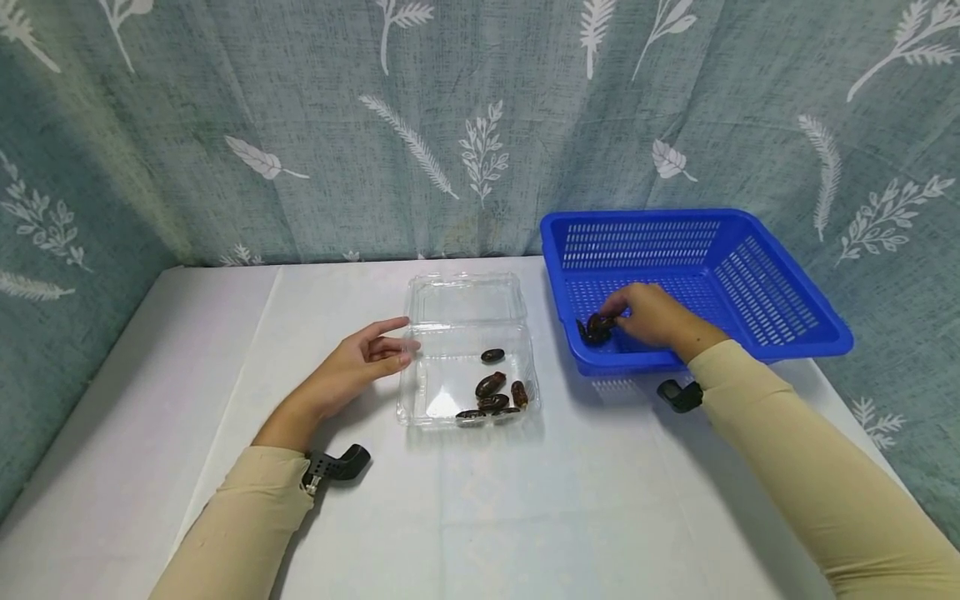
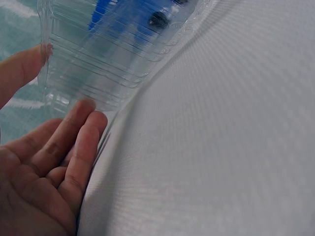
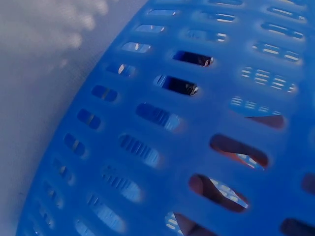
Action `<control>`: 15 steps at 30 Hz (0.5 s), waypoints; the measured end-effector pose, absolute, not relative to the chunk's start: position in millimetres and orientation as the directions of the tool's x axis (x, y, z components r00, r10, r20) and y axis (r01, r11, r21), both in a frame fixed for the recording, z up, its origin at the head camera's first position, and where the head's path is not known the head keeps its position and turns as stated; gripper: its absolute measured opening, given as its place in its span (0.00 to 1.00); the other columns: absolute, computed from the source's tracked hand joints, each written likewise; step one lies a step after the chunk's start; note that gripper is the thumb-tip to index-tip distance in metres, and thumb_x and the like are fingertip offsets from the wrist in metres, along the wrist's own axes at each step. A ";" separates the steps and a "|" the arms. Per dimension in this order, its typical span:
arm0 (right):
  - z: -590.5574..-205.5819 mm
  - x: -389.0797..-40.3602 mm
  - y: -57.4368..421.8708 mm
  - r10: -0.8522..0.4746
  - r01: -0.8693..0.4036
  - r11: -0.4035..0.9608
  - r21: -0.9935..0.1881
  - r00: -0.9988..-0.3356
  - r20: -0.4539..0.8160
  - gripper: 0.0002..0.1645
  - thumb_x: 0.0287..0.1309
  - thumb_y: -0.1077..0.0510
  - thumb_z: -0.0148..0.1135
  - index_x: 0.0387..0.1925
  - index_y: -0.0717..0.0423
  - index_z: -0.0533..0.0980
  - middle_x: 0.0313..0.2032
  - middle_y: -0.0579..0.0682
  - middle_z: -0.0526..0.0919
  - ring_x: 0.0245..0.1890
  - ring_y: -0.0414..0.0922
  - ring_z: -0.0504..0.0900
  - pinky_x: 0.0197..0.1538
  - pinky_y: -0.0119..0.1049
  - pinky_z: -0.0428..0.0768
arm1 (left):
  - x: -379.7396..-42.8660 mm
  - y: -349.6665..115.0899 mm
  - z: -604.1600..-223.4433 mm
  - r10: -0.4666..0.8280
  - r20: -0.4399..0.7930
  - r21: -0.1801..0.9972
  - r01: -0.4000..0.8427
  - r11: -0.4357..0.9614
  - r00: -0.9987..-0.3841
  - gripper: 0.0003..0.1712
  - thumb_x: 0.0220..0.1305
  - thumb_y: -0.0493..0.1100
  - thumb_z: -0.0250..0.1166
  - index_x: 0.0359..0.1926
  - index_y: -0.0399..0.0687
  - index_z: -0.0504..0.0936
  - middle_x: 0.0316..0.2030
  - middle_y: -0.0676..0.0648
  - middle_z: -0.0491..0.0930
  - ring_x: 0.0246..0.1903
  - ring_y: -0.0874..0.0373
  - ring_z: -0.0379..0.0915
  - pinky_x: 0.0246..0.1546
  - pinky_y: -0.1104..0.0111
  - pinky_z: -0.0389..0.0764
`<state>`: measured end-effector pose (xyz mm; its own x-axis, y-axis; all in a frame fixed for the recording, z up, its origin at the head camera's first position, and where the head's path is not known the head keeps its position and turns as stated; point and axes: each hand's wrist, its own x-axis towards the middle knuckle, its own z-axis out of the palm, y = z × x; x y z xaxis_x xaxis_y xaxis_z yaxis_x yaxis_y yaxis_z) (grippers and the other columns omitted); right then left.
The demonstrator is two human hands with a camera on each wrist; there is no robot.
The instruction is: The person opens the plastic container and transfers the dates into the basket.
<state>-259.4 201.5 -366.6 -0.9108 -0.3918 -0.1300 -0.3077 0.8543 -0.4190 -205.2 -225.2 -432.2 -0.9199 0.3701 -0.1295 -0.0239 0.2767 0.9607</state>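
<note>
An open clear plastic clamshell box [image 1: 438, 392] lies on the table, its lid [image 1: 465, 298] folded back. Several dark brown dates [image 1: 491, 385] sit in its right half. My left hand [image 1: 352, 367] is at the box's left side, fingers fairly straight; in the left wrist view a fingertip [image 2: 45, 51] touches the rim and other fingertips are against the wall. My right hand [image 1: 648, 315] reaches into the blue basket [image 1: 573, 360], its fingertips right at a small heap of dates [image 1: 595, 331]. I cannot tell whether it pinches one. The right wrist view shows mostly slotted basket wall [image 3: 162, 103].
A white cloth [image 1: 480, 517] covers the table. Behind it hangs a grey-green curtain [image 1: 315, 125] with white leaf prints, which also runs down the left side. The basket stands at the table's right back, its right end reaching past the table edge.
</note>
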 end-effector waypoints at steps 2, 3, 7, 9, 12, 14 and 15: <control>-365.9 -259.2 201.4 -0.393 -0.308 0.855 -0.417 -0.909 -0.135 0.16 0.60 0.72 0.57 0.48 0.67 0.83 0.48 0.63 0.86 0.58 0.63 0.79 0.68 0.62 0.65 | -204.9 -225.5 -432.2 0.372 -0.130 0.960 -0.023 0.279 -0.919 0.40 0.68 0.45 0.67 0.76 0.50 0.59 0.64 0.39 0.76 0.55 0.68 0.76 0.55 0.80 0.73; -365.9 -259.3 201.6 -0.393 -0.308 0.855 -0.417 -0.910 -0.134 0.16 0.60 0.72 0.57 0.48 0.67 0.83 0.48 0.64 0.86 0.58 0.63 0.79 0.68 0.62 0.66 | -204.9 -225.4 -432.1 0.372 -0.129 0.960 -0.021 0.280 -0.919 0.40 0.68 0.45 0.67 0.76 0.50 0.59 0.64 0.39 0.76 0.55 0.68 0.76 0.55 0.80 0.73; -364.9 -259.4 203.4 -0.393 -0.317 0.849 -0.422 -0.913 -0.105 0.16 0.60 0.72 0.56 0.47 0.67 0.83 0.48 0.64 0.87 0.57 0.63 0.79 0.65 0.60 0.70 | -205.6 -225.4 -431.4 0.370 -0.132 0.958 -0.022 0.286 -0.920 0.41 0.68 0.46 0.67 0.76 0.51 0.59 0.63 0.40 0.77 0.56 0.67 0.76 0.56 0.80 0.72; -363.7 -259.4 204.0 -0.382 -0.315 0.847 -0.428 -0.921 -0.078 0.16 0.60 0.71 0.55 0.47 0.67 0.83 0.48 0.64 0.86 0.56 0.63 0.80 0.63 0.59 0.73 | -205.6 -225.2 -431.1 0.369 -0.132 0.958 -0.023 0.285 -0.920 0.41 0.67 0.46 0.67 0.76 0.51 0.59 0.63 0.40 0.77 0.56 0.67 0.76 0.56 0.80 0.72; -358.6 -256.6 202.8 -0.357 -0.309 0.842 -0.442 -0.934 -0.028 0.16 0.62 0.69 0.55 0.48 0.67 0.83 0.49 0.64 0.86 0.54 0.62 0.82 0.59 0.57 0.78 | -205.2 -225.7 -431.2 0.369 -0.135 0.958 -0.026 0.285 -0.920 0.41 0.68 0.46 0.67 0.76 0.50 0.59 0.63 0.40 0.77 0.55 0.68 0.76 0.55 0.80 0.72; -353.2 -252.7 200.5 -0.334 -0.305 0.835 -0.458 -0.942 0.019 0.16 0.64 0.68 0.54 0.49 0.66 0.82 0.50 0.64 0.85 0.50 0.60 0.83 0.53 0.54 0.81 | -205.1 -226.1 -431.0 0.371 -0.133 0.958 -0.023 0.286 -0.919 0.41 0.68 0.46 0.67 0.76 0.50 0.59 0.63 0.39 0.76 0.55 0.68 0.76 0.56 0.80 0.72; -350.0 -250.5 198.7 -0.328 -0.312 0.829 -0.465 -0.943 0.048 0.16 0.64 0.67 0.54 0.50 0.66 0.82 0.50 0.63 0.85 0.48 0.59 0.84 0.50 0.53 0.81 | -205.2 -226.3 -430.6 0.371 -0.131 0.958 -0.021 0.285 -0.919 0.41 0.68 0.46 0.67 0.76 0.50 0.59 0.63 0.39 0.76 0.55 0.68 0.76 0.56 0.80 0.72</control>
